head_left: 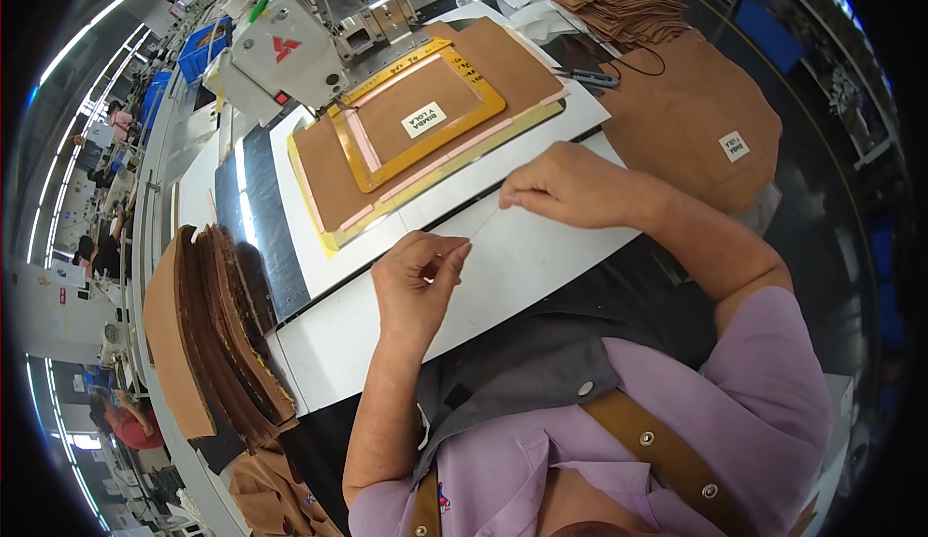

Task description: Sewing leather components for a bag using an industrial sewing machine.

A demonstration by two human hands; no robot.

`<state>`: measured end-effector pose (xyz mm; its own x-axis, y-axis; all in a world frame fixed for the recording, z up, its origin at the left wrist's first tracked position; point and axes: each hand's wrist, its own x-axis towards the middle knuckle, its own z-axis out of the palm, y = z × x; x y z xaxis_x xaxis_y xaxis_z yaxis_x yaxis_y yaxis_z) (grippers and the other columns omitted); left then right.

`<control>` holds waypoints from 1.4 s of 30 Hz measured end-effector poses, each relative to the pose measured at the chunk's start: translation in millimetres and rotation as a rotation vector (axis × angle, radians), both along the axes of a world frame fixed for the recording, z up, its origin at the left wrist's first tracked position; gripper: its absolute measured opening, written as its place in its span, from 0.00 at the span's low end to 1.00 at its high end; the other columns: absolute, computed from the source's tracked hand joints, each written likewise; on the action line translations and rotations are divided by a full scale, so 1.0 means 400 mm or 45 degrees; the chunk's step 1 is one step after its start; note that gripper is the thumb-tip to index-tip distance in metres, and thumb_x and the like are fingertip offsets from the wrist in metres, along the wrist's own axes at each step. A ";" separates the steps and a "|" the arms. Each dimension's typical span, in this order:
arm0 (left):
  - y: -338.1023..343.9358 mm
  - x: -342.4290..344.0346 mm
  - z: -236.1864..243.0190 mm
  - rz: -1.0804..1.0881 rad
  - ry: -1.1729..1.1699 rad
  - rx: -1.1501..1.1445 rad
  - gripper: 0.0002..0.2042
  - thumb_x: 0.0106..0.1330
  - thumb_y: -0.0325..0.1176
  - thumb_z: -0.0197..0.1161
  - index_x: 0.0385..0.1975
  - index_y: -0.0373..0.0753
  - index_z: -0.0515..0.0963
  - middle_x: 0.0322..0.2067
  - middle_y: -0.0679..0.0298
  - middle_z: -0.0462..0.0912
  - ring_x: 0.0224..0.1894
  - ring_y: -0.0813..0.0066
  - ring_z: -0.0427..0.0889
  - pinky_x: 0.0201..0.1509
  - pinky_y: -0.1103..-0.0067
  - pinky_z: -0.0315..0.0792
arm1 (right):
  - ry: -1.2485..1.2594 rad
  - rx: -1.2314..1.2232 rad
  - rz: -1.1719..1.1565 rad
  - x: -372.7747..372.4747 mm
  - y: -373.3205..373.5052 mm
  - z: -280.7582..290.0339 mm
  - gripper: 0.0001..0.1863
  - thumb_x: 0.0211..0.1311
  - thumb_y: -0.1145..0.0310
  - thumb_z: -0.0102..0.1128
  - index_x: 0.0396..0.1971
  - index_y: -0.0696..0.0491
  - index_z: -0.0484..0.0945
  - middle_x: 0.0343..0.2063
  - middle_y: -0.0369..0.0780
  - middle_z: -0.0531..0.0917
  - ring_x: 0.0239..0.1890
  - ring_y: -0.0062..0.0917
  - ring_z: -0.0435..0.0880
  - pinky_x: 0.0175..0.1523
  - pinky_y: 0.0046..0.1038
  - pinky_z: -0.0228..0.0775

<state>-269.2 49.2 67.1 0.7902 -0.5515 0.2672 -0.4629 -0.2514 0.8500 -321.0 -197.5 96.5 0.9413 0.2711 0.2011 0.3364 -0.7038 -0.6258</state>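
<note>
I see the left hand (418, 281) with finger and thumb pinched on a thin thread (485, 224); the right hand (565, 187) pinches it too; the thread runs between them; just beyond both hands, a yellow frame (437, 148) lies on a brown sheet (527, 61); left of the left hand are stacked brown pieces (179, 344).

The thread (485, 224) between left hand (420, 271) and right hand (565, 187) is too fine to trace fully. At eleven o'clock, the top edge crops the machine (285, 54); the frame (435, 150) at twelve partly hides the panel (459, 100). At seven, the lower edge cuts the brown pieces (271, 498); the worker (135, 428) at eight is blurred.
</note>
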 end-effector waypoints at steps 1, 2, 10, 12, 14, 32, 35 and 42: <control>0.009 -0.005 -0.008 -0.006 0.006 0.002 0.03 0.61 0.24 0.69 0.31 0.33 0.83 0.25 0.65 0.82 0.20 0.83 0.78 0.22 0.86 0.71 | 0.006 0.038 -0.024 0.008 -0.015 -0.002 0.10 0.64 0.70 0.55 0.36 0.56 0.84 0.30 0.46 0.86 0.33 0.37 0.85 0.41 0.33 0.75; 0.019 -0.012 -0.015 0.068 0.155 -0.011 0.03 0.62 0.25 0.69 0.31 0.33 0.83 0.25 0.66 0.81 0.19 0.83 0.78 0.22 0.86 0.70 | 0.009 0.004 -0.088 0.010 -0.029 -0.006 0.10 0.64 0.70 0.55 0.36 0.55 0.84 0.31 0.46 0.86 0.34 0.36 0.85 0.42 0.32 0.75; 0.067 -0.064 -0.055 0.181 0.409 0.015 0.05 0.63 0.28 0.69 0.31 0.34 0.82 0.16 0.71 0.76 0.16 0.89 0.68 0.20 0.88 0.59 | -0.078 -0.126 -0.754 0.076 -0.241 -0.074 0.11 0.66 0.63 0.55 0.36 0.51 0.85 0.31 0.41 0.85 0.37 0.35 0.84 0.45 0.36 0.75; 0.065 -0.066 -0.048 0.188 0.564 -0.047 0.06 0.62 0.30 0.70 0.30 0.34 0.82 0.18 0.71 0.76 0.18 0.90 0.67 0.21 0.88 0.59 | -0.441 -0.433 -0.821 0.093 -0.333 -0.120 0.11 0.64 0.67 0.58 0.39 0.56 0.83 0.37 0.43 0.84 0.44 0.37 0.82 0.49 0.36 0.73; 0.055 -0.069 -0.035 0.168 0.678 -0.095 0.06 0.62 0.30 0.70 0.30 0.34 0.83 0.18 0.72 0.77 0.18 0.90 0.67 0.21 0.88 0.59 | -0.455 -0.493 -0.854 0.111 -0.377 -0.159 0.11 0.63 0.67 0.58 0.39 0.57 0.83 0.40 0.43 0.84 0.46 0.38 0.81 0.50 0.36 0.73; -0.007 0.026 0.015 0.364 0.590 -0.429 0.09 0.60 0.31 0.74 0.35 0.33 0.85 0.19 0.79 0.71 0.22 0.90 0.61 0.29 0.89 0.55 | 0.101 0.627 -0.371 0.064 -0.124 -0.044 0.12 0.72 0.65 0.51 0.43 0.57 0.79 0.32 0.38 0.82 0.31 0.17 0.76 0.37 0.26 0.70; -0.015 0.036 0.026 0.398 0.517 -0.430 0.10 0.60 0.32 0.74 0.36 0.33 0.86 0.16 0.80 0.67 0.21 0.91 0.59 0.27 0.88 0.53 | -0.066 0.647 -0.081 0.037 0.007 -0.086 0.15 0.69 0.61 0.59 0.47 0.56 0.79 0.24 0.34 0.78 0.26 0.13 0.70 0.34 0.20 0.65; -0.025 0.018 0.004 0.308 0.219 -0.220 0.09 0.60 0.33 0.74 0.37 0.36 0.87 0.13 0.81 0.60 0.17 0.91 0.55 0.21 0.86 0.47 | 0.241 0.905 0.127 0.072 0.122 -0.050 0.18 0.60 0.64 0.70 0.47 0.56 0.81 0.20 0.27 0.72 0.26 0.10 0.66 0.36 0.17 0.62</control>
<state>-262.2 39.3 68.6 0.9341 -0.3010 0.1918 -0.2536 -0.1816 0.9501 -292.2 -148.9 76.5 0.9549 0.2220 0.1970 0.2191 -0.0792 -0.9725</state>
